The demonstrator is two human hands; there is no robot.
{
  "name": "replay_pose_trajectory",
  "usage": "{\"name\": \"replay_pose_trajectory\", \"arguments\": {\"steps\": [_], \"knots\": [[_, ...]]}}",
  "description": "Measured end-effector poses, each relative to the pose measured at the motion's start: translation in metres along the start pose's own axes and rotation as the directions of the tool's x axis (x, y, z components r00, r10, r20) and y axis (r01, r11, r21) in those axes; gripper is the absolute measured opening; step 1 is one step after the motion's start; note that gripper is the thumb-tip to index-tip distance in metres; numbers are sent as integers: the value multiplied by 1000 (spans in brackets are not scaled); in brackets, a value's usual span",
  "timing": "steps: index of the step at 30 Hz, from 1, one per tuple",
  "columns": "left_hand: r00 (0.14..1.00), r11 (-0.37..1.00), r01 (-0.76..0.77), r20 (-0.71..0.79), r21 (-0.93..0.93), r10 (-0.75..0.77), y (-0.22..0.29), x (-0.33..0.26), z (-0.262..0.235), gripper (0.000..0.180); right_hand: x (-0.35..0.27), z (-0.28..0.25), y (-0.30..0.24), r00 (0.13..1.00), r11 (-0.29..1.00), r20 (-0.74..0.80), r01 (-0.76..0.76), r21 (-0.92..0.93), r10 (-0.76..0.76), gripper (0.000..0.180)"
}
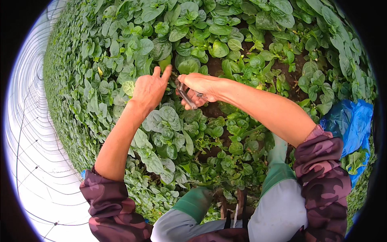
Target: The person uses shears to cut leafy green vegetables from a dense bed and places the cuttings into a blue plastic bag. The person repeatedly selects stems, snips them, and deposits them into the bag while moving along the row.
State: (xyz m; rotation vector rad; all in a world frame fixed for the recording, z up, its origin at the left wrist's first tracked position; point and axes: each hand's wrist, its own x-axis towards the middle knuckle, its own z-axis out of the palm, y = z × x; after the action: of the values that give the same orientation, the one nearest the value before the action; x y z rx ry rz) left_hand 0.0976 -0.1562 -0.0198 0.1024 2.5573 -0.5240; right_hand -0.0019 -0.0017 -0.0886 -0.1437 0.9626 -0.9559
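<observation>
My right hand (201,86) is closed round a small pair of pruning shears (186,98) with metal handles and a coiled spring. The shears' tip sits among the leaves beside my left hand and is mostly hidden. Reaching in from the left, my left hand (151,88) has its fingertips at the base of a bright green leaf (164,62), which it seems to pinch; the thumb is partly hidden and the fingers are slightly blurred. Dense leafy green plants (169,125) surround both hands.
A blue plastic bag (350,125) lies among the plants at the right. Brown soil (215,68) shows between stems. My knees, in grey trousers with green coverings (278,179), are bent at the bottom. A white ribbed cover (36,153) curves along the left.
</observation>
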Motion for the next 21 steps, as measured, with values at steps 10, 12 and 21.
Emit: {"name": "replay_pose_trajectory", "arguments": {"steps": [10,12,21], "knots": [[969,965,73,-211,-250,-128,-12,-71,60,62,-36,-2,15,997,997,61,57,-47,-54,51],[962,966,71,-238,-248,-131,-12,-72,66,61,-30,0,19,994,991,106,28,-127,-15,54],[983,954,152,-60,-258,-173,-12,-57,45,48,-21,23,5,999,933,21,-39,-359,50,67]]}}
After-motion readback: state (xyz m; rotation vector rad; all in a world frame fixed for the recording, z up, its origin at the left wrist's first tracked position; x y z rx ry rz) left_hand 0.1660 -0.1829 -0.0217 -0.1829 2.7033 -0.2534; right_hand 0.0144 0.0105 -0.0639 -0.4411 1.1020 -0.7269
